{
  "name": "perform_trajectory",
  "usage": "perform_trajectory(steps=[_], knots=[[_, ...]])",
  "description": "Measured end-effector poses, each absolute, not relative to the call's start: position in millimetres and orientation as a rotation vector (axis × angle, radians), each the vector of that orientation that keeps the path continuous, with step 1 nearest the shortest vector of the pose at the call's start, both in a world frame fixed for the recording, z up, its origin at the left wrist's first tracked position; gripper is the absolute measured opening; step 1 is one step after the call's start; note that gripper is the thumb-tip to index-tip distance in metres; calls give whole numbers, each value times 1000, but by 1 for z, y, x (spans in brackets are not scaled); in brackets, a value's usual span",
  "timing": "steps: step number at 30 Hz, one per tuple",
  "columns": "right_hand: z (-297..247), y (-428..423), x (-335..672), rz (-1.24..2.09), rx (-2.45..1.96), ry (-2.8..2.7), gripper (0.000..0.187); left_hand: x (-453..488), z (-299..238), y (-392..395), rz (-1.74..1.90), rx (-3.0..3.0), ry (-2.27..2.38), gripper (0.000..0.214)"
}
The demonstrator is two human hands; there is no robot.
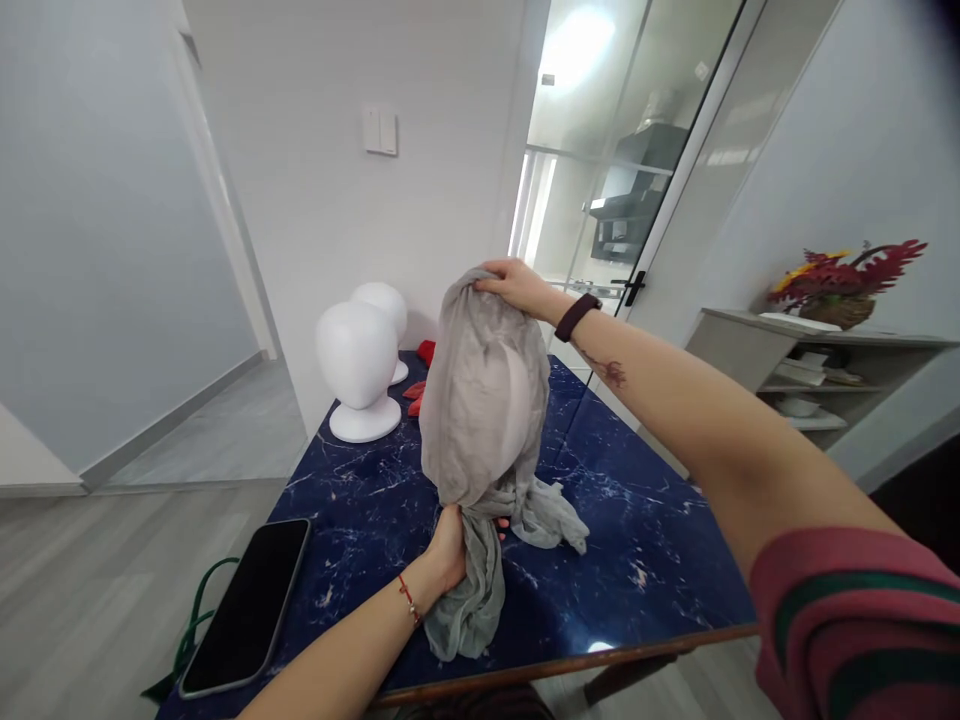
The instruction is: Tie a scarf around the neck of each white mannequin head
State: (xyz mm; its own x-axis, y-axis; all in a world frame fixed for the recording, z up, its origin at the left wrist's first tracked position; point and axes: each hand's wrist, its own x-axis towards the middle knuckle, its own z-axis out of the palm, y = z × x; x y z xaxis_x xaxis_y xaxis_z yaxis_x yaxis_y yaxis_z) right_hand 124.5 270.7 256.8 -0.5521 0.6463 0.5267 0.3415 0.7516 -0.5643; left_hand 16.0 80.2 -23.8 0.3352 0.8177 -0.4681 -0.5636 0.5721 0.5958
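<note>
A thin grey scarf [469, 400] is draped over a white mannequin head [517, 400], whose shape shows through the cloth. My left hand [450, 548] is closed around the gathered scarf below the chin, with one tail hanging toward the table's front edge. At the top of the head, my right hand [517, 287] pinches the scarf's upper edge between thumb and fingers. The other scarf end spreads on the table to the right of the neck. The head's base is hidden behind cloth and hand.
Two bare white mannequin heads [358, 360] stand at the back left of the blue marbled table [600, 560]. Red items [416, 392] lie beside them. A phone [251, 605] rests at the left edge. A shelf [817, 350] with flowers [840, 285] is at the right.
</note>
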Motion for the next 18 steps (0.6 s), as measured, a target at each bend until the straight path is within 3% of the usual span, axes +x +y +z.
perform_trajectory(steps=[7,13,18], knots=[[214,312,130,647,-1187,-2296,17,16,-19,79,944,366,747,74],[180,316,174,858,-1499,-1853,15,17,-18,77,915,368,870,54],[157,292,229,943,-1626,-1626,19,23,-22,71,961,440,1008,24]])
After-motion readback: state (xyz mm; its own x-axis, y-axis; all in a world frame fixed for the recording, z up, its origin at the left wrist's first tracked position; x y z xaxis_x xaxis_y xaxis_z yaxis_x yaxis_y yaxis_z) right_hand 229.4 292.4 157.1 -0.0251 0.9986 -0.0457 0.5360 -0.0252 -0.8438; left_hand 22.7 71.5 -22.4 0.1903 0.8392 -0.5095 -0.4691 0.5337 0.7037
